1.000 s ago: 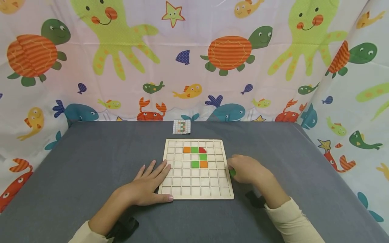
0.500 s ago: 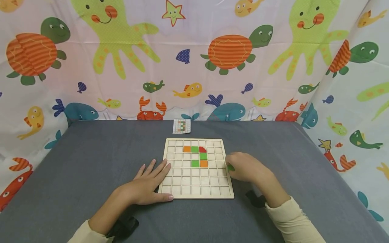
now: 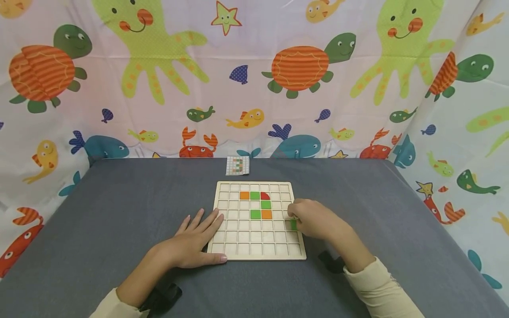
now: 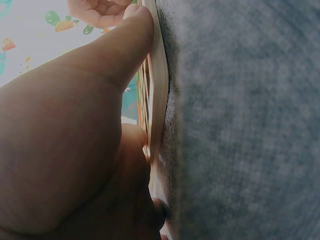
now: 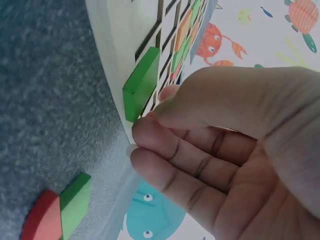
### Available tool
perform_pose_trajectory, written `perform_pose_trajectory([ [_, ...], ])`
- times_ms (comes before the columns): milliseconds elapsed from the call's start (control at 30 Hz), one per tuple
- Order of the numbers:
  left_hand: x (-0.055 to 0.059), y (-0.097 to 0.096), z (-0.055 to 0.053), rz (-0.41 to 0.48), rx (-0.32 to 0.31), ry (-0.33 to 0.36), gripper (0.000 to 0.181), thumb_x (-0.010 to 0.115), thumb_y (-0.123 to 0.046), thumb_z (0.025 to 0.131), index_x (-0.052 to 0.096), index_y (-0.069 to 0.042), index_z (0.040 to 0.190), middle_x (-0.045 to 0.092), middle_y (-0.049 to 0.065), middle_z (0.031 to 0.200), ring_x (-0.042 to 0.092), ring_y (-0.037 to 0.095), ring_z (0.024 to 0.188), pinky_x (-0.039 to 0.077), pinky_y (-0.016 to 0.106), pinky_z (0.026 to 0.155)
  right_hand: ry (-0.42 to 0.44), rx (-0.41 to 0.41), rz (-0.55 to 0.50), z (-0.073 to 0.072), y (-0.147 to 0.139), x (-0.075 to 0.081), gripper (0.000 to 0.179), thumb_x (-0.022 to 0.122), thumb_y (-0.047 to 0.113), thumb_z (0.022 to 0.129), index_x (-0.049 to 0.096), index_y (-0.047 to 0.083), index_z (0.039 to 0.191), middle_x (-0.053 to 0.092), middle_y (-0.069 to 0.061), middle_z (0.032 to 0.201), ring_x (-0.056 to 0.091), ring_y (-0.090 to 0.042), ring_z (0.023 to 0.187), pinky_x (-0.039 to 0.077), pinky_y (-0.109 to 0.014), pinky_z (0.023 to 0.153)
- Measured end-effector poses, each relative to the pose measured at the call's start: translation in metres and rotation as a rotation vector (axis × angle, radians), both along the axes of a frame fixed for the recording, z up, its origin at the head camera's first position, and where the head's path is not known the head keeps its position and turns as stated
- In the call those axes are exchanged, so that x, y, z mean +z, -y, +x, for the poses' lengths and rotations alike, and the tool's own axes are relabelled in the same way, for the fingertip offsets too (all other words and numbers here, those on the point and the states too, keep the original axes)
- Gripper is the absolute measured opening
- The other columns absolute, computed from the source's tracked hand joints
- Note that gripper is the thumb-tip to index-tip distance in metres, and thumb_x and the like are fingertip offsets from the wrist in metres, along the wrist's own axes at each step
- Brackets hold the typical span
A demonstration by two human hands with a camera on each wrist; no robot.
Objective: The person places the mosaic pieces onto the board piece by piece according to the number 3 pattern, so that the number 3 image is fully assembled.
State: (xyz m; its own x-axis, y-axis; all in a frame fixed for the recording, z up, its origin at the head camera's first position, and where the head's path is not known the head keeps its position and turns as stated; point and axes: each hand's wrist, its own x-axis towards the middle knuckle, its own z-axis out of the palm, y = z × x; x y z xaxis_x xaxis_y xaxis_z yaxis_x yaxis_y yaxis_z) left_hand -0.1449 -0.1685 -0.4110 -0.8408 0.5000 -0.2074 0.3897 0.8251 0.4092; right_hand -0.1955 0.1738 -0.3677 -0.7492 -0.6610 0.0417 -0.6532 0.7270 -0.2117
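A wooden grid board (image 3: 238,249) lies on the table with several square tiles in its cells: orange (image 3: 244,195), green (image 3: 255,195) and others, plus a red round-cornered tile (image 3: 264,195). My left hand (image 3: 187,247) rests spread along the board's left edge, thumb at the near corner. In the left wrist view that thumb (image 4: 132,40) lies on the board's rim. At the right edge, my right hand (image 3: 320,219) pinches a green square tile (image 5: 142,85) by one end, over the border cells. The other fingers curl beside it.
A small pattern card (image 3: 237,166) lies beyond the board. In the right wrist view, a red tile (image 5: 42,217) and a green tile (image 5: 76,202) lie on the grey table cloth (image 3: 119,198). A printed curtain (image 3: 254,57) stands behind the table.
My right hand has moved left with the green tile, from beside the board to over its right edge. My left hand and the tiles in the cells stay put.
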Motion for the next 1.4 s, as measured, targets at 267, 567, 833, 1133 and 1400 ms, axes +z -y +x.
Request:
perform_pose_trajectory([
  [267, 0.001, 0.0, 0.001, 0.053, -0.003, 0.003, 0.108, 0.057, -0.077, 0.084, 0.017, -0.014, 0.162, 0.009, 0.009, 0.168, -0.002, 0.042, 0.151, -0.003, 0.066, 0.113, 0.104, -0.031, 0.039, 0.001, 0.0, 0.008, 0.021, 0.07, -0.005, 0.08, 0.059, 0.011, 0.075, 0.043, 0.002, 0.071, 0.038, -0.011, 0.065, 0.032, -0.027, 0.057],
  [567, -0.013, 0.002, -0.004, -0.023, 0.029, -0.014, 0.112, 0.052, -0.086, 0.079, 0.011, -0.024, 0.163, 0.001, -0.004, 0.167, -0.006, 0.032, 0.152, -0.005, 0.06, 0.116, 0.132, -0.02, 0.07, 0.002, 0.0, 0.007, 0.028, 0.077, -0.006, 0.078, 0.059, 0.013, 0.069, 0.045, 0.001, 0.07, 0.039, -0.012, 0.066, 0.034, -0.028, 0.058],
  [833, -0.012, 0.001, -0.004, -0.008, 0.03, -0.008, 0.11, 0.052, -0.085, 0.08, 0.011, -0.024, 0.163, 0.0, -0.006, 0.167, -0.007, 0.031, 0.152, -0.005, 0.06, 0.116, 0.1, 0.075, 0.029, 0.001, 0.004, 0.005, 0.027, 0.07, -0.011, 0.075, 0.058, 0.013, 0.071, 0.042, 0.004, 0.071, 0.039, -0.011, 0.068, 0.035, -0.028, 0.059],
  [1133, 0.009, -0.003, 0.002, 0.018, -0.015, 0.012, 0.105, 0.061, -0.072, 0.086, 0.018, -0.012, 0.162, 0.009, 0.01, 0.167, -0.003, 0.043, 0.15, -0.004, 0.067, 0.113, 0.085, 0.125, -0.007, 0.004, 0.012, 0.0, 0.017, 0.074, -0.004, 0.079, 0.067, 0.011, 0.082, 0.056, 0.002, 0.08, 0.044, -0.009, 0.067, 0.042, -0.025, 0.061],
  [1400, 0.009, -0.003, 0.002, 0.002, -0.012, 0.011, 0.106, 0.059, -0.073, 0.086, 0.017, -0.012, 0.162, 0.009, 0.009, 0.167, -0.002, 0.042, 0.151, -0.002, 0.066, 0.113, 0.004, 0.177, -0.042, 0.005, 0.019, -0.008, 0.017, 0.074, -0.004, 0.08, 0.067, 0.012, 0.083, 0.059, 0.001, 0.083, 0.049, -0.009, 0.072, 0.045, -0.027, 0.064],
])
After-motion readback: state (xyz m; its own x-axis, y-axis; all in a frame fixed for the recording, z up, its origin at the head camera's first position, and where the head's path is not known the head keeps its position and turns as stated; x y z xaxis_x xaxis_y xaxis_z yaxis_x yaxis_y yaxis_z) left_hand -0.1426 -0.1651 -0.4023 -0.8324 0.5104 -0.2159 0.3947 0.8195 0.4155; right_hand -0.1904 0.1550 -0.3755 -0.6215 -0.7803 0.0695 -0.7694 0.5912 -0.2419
